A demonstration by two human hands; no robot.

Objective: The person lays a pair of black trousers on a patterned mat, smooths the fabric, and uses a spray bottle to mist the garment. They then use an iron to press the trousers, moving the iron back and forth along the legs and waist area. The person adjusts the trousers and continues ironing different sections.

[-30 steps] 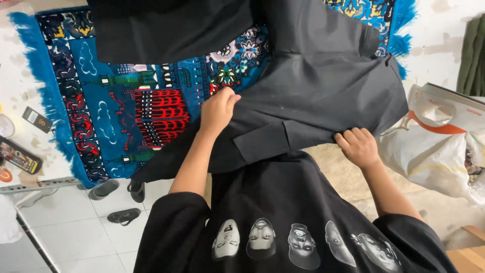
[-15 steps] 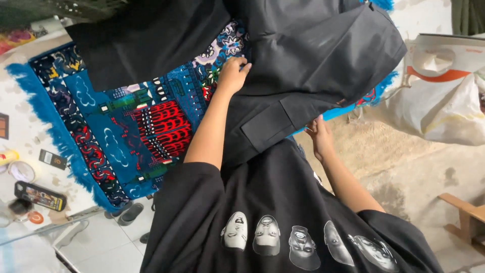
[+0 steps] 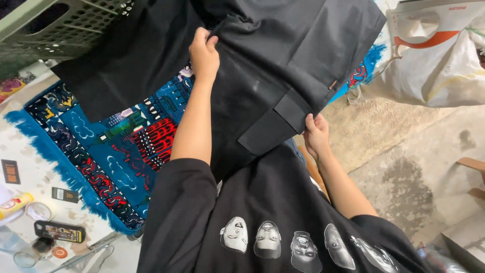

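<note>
Fingers of my left hand (image 3: 203, 53) and right hand (image 3: 316, 135) pinch the black trousers (image 3: 283, 65); loose grip could let them slide onto the patterned blue cloth (image 3: 126, 146)

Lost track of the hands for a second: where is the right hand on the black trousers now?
In the head view the right hand sits right of centre, pinching the lower edge of the black trousers, just above the person's black shirt.

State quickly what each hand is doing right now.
Left hand: closed, gripping the black garment by a fold.
Right hand: closed, pinching the same garment's lower edge.
</note>
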